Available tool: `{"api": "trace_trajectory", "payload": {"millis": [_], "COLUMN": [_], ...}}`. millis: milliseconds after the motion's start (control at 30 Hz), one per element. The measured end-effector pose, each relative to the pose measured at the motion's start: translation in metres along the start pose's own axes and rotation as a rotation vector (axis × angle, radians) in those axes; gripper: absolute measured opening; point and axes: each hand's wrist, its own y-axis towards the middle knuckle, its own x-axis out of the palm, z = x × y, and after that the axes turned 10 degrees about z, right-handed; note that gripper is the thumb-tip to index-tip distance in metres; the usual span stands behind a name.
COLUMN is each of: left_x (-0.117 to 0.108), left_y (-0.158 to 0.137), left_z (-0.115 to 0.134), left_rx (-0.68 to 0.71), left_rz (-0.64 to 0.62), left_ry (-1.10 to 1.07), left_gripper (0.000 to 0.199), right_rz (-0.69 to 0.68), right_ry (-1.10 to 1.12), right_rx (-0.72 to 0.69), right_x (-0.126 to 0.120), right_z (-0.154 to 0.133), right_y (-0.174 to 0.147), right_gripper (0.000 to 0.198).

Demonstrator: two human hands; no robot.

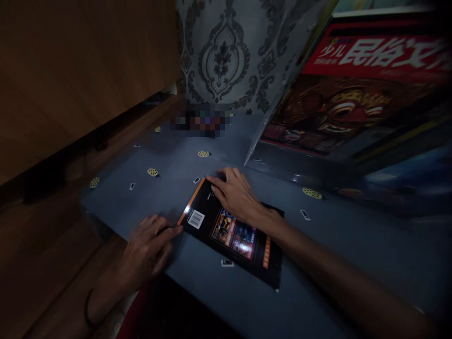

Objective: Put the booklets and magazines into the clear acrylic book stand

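A thin black book (204, 235) lies flat on the table, its back cover up, with an orange spine, a white barcode and small coloured pictures. My right hand (235, 193) rests across its far side. Its thumb presses on the cover and its forefinger meets the far end of the spine, close together at that corner. At the near end of the spine, my left hand (150, 245) touches the corner with a fingertip. Its fingers are loosely bent and apart, partly hidden and slightly blurred. My right forearm covers part of the book's right side.
A clear stand (252, 150) at the right holds a large book (318, 108) with a red band and a mask picture. The blue-grey table (176, 165) carries a pineapple pattern. A pixelated patch hides something near the wall. Wooden cabinet (88, 70) at left.
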Motion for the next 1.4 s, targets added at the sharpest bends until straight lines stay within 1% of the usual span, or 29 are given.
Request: {"api": "trace_trajectory", "payload": {"millis": [67, 133, 267, 400, 500, 600, 700, 800, 867, 967, 1067, 1133, 1267, 1400], "left_x": [0.000, 0.001, 0.003, 0.008, 0.014, 0.021, 0.029, 0.041, 0.052, 0.070, 0.083, 0.086, 0.082, 0.079], "left_y": [0.003, 0.006, 0.014, 0.020, 0.032, 0.053, 0.077, 0.095, 0.102, 0.106, 0.107, 0.105, 0.097, 0.087], "left_z": [0.004, 0.006, 0.003, -0.012, -0.032, -0.050, -0.055, -0.045, -0.033, -0.015, 0.002, 0.015, 0.048, 0.075], "left_rx": [0.040, 0.077, 0.060, 0.042, 0.059, 0.086, 0.114, 0.109, 0.113, 0.141, 0.160, 0.176, 0.228, 0.299], "left_rz": [-0.023, -0.057, -0.166, -0.194, -0.173, -0.167, -0.198, -0.197, -0.201, -0.214, -0.218, -0.243, -0.290, -0.344], "left_ry": [0.113, 0.178, 0.175, 0.171, 0.208, 0.270, 0.316, 0.303, 0.276, 0.215, 0.115, 0.042, -0.084, -0.198], "left_gripper": [0.017, 0.010, 0.015, 0.022, 0.030, 0.031, 0.028, 0.027, 0.030, 0.033, 0.034, 0.035, 0.035, 0.033], "right_rz": [0.021, 0.024, 0.063, 0.074, 0.060, 0.062, 0.068, 0.116, 0.151, 0.182, 0.214, 0.231, 0.278, 0.291], "right_ry": [-0.021, -0.042, -0.090, -0.038, 0.081, 0.216, 0.342, 0.468, 0.608, 0.851, 0.968, 1.002, 1.050, 1.037], "right_rx": [0.015, 0.020, 0.053, 0.147, 0.232, 0.287, 0.313, 0.350, 0.419, 0.543, 0.578, 0.577, 0.597, 0.590], "right_x": [0.001, 0.000, -0.012, -0.033, -0.048, -0.058, -0.061, -0.059, -0.056, -0.051, -0.048, -0.047, -0.049, -0.050], "right_z": [0.008, 0.014, 0.025, 0.031, 0.022, 0.006, -0.002, 0.005, 0.014, 0.026, 0.031, 0.031, 0.029, 0.029], "right_y": [0.000, -0.003, -0.018, -0.044, -0.061, -0.072, -0.078, -0.082, -0.084, -0.086, -0.086, -0.086, -0.085, -0.084], "right_gripper": [0.038, 0.038, 0.037, 0.035, 0.034, 0.034, 0.034, 0.032, 0.031, 0.032, 0.030, 0.029, 0.027, 0.025]}}
